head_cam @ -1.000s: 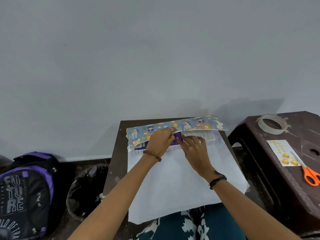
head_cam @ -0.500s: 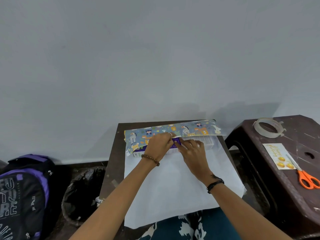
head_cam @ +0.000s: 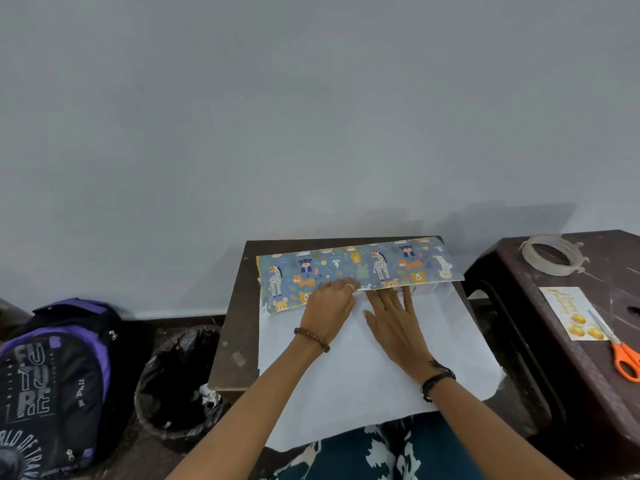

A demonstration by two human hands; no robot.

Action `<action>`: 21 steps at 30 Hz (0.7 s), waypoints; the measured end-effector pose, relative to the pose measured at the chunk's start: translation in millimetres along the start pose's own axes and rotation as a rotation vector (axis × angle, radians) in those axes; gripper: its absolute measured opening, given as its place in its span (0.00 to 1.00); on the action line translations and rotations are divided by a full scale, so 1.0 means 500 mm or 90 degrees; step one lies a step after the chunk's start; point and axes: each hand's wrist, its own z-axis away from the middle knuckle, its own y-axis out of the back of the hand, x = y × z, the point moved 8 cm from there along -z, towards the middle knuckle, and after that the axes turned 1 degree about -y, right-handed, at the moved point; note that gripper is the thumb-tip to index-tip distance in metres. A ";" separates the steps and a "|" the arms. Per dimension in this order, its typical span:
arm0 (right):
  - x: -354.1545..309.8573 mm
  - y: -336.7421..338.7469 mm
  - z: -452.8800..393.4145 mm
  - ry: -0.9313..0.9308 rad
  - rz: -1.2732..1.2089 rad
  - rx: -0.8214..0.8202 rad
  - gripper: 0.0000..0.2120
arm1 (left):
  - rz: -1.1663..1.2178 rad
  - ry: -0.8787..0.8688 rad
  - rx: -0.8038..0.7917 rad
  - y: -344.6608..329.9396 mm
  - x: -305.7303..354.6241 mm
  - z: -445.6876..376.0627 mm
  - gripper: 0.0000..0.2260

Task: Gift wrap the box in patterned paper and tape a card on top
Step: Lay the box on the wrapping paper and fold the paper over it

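Since the earlier frame, your patterned animal-print paper flap (head_cam: 356,268) now covers the box, hidden at frame centre. Left hand (head_cam: 329,308) presses its edge, fingers curled; right hand (head_cam: 394,317) lies flat alongside. Fold's long axis runs left-right, just beyond both hands.

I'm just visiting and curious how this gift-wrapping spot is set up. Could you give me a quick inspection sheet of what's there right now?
Surface: small dark table, mostly covered by the paper's white underside.
Job's things: patterned paper folded over the far part; the box is hidden under it. Card, tape roll and orange scissors lie on the brown stool to the right.
Clutter: nothing seen on the table.
Hands: left hand presses the folded edge; right hand lies flat on the white paper, fingers straight.
Cables: nothing seen.
Surroundings: plain wall; backpack and black-lined bin on the floor to the left.
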 end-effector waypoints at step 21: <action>-0.026 0.019 -0.014 -0.156 -0.037 -0.033 0.34 | -0.119 -0.085 0.087 0.035 0.008 -0.057 0.28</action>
